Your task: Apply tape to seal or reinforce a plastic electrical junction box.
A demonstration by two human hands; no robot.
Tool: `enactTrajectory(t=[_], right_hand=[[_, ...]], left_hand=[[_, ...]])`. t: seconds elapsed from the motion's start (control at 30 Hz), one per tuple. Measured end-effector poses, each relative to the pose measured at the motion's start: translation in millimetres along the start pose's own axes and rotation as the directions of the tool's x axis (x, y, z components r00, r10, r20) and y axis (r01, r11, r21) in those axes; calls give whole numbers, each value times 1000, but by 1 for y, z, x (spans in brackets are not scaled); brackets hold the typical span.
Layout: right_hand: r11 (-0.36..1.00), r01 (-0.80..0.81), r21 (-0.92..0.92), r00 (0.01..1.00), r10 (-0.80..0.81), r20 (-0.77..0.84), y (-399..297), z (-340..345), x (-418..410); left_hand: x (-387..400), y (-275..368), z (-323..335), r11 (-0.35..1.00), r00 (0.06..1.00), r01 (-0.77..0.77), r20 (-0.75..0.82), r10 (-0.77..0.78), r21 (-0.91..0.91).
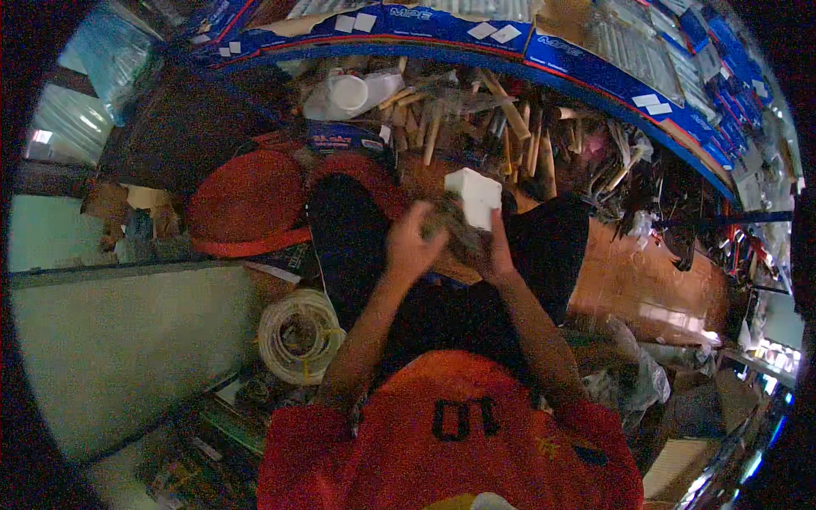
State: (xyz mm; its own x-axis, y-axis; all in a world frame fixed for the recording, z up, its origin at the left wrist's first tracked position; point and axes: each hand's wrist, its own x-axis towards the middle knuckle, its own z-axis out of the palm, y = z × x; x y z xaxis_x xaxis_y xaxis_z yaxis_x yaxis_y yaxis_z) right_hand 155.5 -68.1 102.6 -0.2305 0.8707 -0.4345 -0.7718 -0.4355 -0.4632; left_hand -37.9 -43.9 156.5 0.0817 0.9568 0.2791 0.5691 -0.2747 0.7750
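A white box-shaped block [478, 194] is up in front of my knees, with a dark, blurred thing just below it. My right hand [500, 252] grips the block along its right side, fingers partly hidden. On the other side, my left hand [414, 239] is curled close to the dark thing. Motion blur hides whether its fingers hold anything. Both forearms reach forward between my dark-trousered legs.
Wood-handled tools [510, 127] lie in a heap beyond my knees, under a shelf of blue cartons [446, 29]. A red round container [248, 197] and a coil of pale cable [296, 341] are at my left. Brown sheeting [644, 274] lies right.
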Motion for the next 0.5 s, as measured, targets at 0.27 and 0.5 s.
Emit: enactTrajectory(t=[0.27,0.5], right_hand=[[990,123,-75,992,-121,26,6,0,5],[964,-43,-262,999,49,19,20,18,-10]], left_hand=[[-11,-10,-9,992,960,61,278,-28,-112],[37,22,-22,942,957,197,-158,-245,-271]])
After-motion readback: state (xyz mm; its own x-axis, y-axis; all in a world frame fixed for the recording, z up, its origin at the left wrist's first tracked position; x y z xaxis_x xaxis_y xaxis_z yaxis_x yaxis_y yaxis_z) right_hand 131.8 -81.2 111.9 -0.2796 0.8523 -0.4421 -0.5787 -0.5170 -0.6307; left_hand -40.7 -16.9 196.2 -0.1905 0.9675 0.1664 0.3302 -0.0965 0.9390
